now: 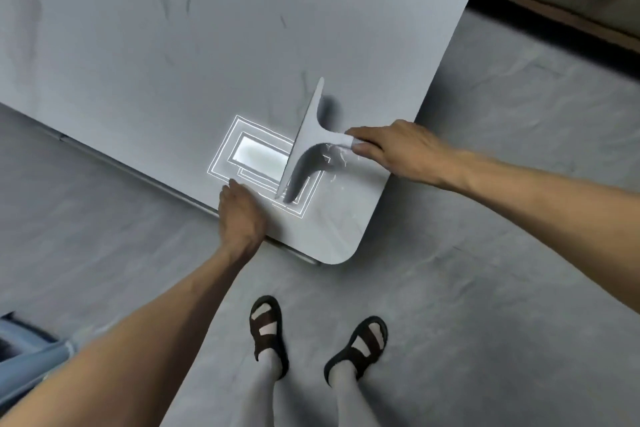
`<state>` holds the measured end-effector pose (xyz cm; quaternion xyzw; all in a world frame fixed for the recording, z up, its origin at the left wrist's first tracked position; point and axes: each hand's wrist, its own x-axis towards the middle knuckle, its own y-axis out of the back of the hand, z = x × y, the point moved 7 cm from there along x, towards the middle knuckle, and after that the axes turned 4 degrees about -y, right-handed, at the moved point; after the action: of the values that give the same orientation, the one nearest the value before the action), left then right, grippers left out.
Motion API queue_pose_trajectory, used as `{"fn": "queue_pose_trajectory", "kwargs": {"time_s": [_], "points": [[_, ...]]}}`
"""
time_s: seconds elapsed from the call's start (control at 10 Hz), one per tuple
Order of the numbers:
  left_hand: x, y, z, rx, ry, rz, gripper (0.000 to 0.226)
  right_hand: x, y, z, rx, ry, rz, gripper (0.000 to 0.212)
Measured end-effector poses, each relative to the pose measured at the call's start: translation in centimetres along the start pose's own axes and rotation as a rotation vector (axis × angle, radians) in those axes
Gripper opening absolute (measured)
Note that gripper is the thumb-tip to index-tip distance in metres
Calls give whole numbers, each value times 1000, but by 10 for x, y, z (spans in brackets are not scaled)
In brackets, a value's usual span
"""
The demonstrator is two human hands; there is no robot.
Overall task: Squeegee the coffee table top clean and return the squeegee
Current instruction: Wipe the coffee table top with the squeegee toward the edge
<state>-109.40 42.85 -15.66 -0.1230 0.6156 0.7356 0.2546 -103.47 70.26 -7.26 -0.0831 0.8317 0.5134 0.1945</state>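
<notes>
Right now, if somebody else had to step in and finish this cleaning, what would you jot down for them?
Right hand: gripping the squeegee by its handle, blade on the coffee table near the close corner.
Left hand: empty, flat on the table's near edge.
Done: cannot tell how much is wiped; wet streaks show beside the handle.
Left: finish the top, then put the squeegee back; its storage place is not in view.

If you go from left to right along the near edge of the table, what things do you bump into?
Left hand flat on the coffee table → bright light reflection → squeegee → right hand gripping its handle.
</notes>
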Motion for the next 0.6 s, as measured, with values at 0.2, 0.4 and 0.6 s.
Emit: {"fn": "queue_pose_trajectory", "kwargs": {"time_s": [0.2, 0.4, 0.6], "points": [[5, 0, 6, 8, -156, -36, 48, 11, -41, -21, -262, 193, -185, 40], [-8, -30, 45, 135, -203, -186, 69, -17, -35, 30, -231, 0, -130, 39], [-1, -45, 49, -122, -109, -274, 49, -62, -14, 95, -201, -240, -89, 30]]}}
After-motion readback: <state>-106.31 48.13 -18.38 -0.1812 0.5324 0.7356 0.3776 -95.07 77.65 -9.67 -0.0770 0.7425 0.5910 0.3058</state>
